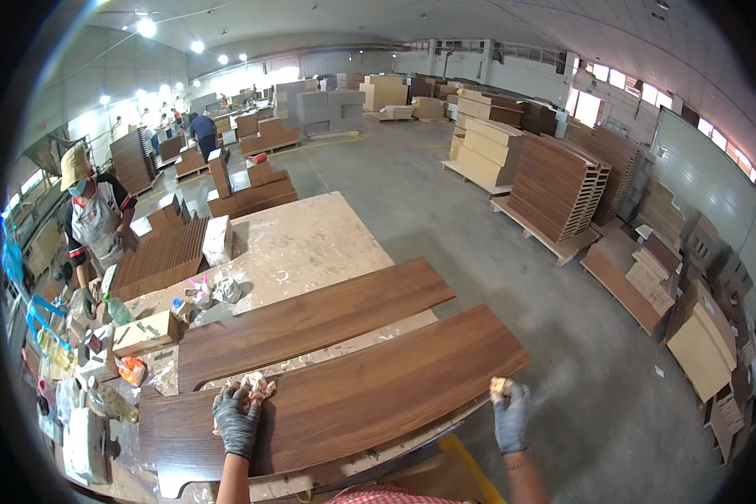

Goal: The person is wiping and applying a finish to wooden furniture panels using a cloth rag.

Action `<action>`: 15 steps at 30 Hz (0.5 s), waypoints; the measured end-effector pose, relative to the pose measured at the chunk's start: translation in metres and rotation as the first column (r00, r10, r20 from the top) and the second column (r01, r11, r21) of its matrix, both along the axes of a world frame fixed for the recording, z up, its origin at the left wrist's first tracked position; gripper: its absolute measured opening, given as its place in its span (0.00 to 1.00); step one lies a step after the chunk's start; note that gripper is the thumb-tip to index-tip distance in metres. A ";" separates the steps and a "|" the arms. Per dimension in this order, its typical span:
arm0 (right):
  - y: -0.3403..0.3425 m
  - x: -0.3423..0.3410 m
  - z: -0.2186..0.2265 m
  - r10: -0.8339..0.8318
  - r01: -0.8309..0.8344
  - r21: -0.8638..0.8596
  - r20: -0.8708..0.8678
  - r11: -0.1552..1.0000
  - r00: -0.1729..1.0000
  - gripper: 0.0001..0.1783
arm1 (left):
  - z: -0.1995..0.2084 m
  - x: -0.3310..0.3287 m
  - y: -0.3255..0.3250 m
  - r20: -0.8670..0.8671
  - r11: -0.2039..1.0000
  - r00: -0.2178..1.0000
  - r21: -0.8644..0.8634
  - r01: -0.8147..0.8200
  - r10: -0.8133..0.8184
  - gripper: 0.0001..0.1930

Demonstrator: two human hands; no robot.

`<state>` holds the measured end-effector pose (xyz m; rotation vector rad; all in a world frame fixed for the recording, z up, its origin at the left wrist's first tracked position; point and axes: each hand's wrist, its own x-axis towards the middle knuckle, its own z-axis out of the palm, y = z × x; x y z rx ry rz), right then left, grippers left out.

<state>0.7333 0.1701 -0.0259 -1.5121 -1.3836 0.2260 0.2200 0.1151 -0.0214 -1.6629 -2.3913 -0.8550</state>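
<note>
A long brown wood-grain panel [370,391] lies across the bench in front of me. My left hand [237,418], in a grey knit glove, is closed on a crumpled pinkish-white rag [261,386] and rests on the panel's left part. Beside the panel's right end, my gloved right hand [511,416] is closed around a small yellowish piece [501,385], whose kind I cannot make out. A second wood-grain panel [319,323] lies just beyond the first, roughly parallel to it.
The paint-spotted bench top [311,244] extends behind the panels. Bottles, an orange packet [131,370] and a pale block [145,333] crowd its left side. A co-worker [97,214] stands at far left by stacked brown boards [160,259]. Palletized panels [554,185] stand to the right.
</note>
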 end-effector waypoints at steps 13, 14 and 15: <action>-0.016 -0.034 0.027 0.036 -0.033 -0.056 0.045 0.998 0.998 0.10 | 0.003 0.003 -0.001 0.022 0.999 1.000 0.032 0.001 -0.002 0.19; -0.029 -0.046 0.021 0.116 -0.114 -0.041 0.041 0.993 0.992 0.11 | 0.004 0.004 -0.001 0.027 1.000 1.000 0.030 0.001 -0.002 0.19; -0.040 -0.055 0.005 0.174 -0.175 -0.065 -0.025 0.982 0.984 0.11 | 0.005 0.006 -0.001 0.030 0.999 1.000 0.034 0.003 -0.004 0.20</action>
